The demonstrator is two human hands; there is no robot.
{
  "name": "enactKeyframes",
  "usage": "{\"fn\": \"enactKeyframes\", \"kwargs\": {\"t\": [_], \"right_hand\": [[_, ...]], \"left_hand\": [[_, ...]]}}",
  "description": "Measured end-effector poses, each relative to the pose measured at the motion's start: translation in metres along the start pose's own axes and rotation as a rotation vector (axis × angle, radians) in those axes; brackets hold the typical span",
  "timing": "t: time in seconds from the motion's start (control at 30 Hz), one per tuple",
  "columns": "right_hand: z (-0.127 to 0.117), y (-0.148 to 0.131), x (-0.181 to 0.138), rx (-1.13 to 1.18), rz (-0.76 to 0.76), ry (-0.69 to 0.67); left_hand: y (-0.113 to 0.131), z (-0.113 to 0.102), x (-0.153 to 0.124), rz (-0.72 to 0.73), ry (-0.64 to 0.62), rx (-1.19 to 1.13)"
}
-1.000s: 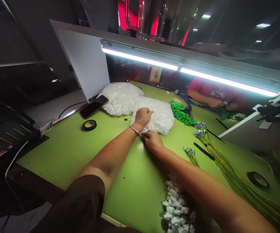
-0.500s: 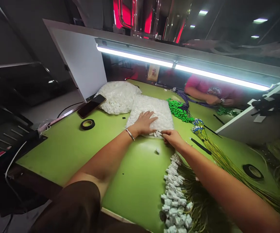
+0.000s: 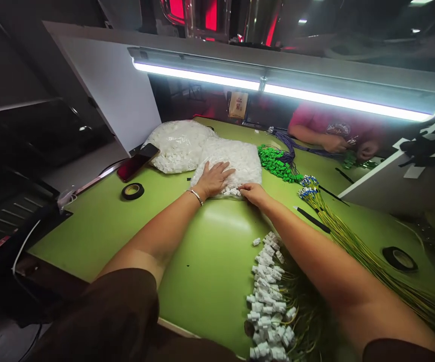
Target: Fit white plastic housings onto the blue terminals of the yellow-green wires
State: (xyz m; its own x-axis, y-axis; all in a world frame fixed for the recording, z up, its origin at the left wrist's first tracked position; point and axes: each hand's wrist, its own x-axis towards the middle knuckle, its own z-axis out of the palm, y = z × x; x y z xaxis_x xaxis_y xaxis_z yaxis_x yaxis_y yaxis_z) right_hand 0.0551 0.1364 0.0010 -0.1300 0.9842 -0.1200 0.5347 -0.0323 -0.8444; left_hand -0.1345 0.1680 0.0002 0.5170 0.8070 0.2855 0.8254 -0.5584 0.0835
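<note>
A clear plastic bag of white connector housings point(image 3: 236, 155) lies on the green table. My left hand point(image 3: 214, 180) is spread flat on top of it, fingers apart, pressing the plastic. At the bag's near right corner my right hand point(image 3: 252, 193) has thumb and fingers pinched together on the plastic edge. Several white housings bunch up inside the near edge between the two hands. Below my right forearm lies a bundle of wires with white connectors point(image 3: 268, 301). One loose white connector point(image 3: 256, 242) rests beside the bundle's far end.
Behind are a fuller bag point(image 3: 179, 143) and a phone point(image 3: 137, 163). Black tape rolls point(image 3: 132, 191) point(image 3: 400, 258) lie left and right. Green connectors point(image 3: 277, 163), yellow-green wires point(image 3: 338, 236) and a black pen-like tool point(image 3: 311, 219) are to the right. Another person sits across, under the lamp point(image 3: 209, 79).
The view has shifted slightly. The loose white connector has moved right, close to the connector bundle. My left hand stays flat on the bag, and my right hand stays at its near corner.
</note>
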Motion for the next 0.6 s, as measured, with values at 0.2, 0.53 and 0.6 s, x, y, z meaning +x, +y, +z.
{"fn": "enactKeyframes", "kwargs": {"t": [0.2, 0.53, 0.6], "right_hand": [[-0.006, -0.009, -0.05, -0.133, -0.143, -0.116], [-0.117, 0.001, -0.133, 0.045, -0.041, 0.068], [-0.145, 0.012, -0.149, 0.091, 0.018, 0.16]], "left_hand": [[0.003, 0.002, -0.01, 0.014, 0.044, -0.107], [0.057, -0.038, -0.038, 0.075, 0.394, -0.36], [0.092, -0.047, -0.053, 0.038, 0.286, -0.47]]}}
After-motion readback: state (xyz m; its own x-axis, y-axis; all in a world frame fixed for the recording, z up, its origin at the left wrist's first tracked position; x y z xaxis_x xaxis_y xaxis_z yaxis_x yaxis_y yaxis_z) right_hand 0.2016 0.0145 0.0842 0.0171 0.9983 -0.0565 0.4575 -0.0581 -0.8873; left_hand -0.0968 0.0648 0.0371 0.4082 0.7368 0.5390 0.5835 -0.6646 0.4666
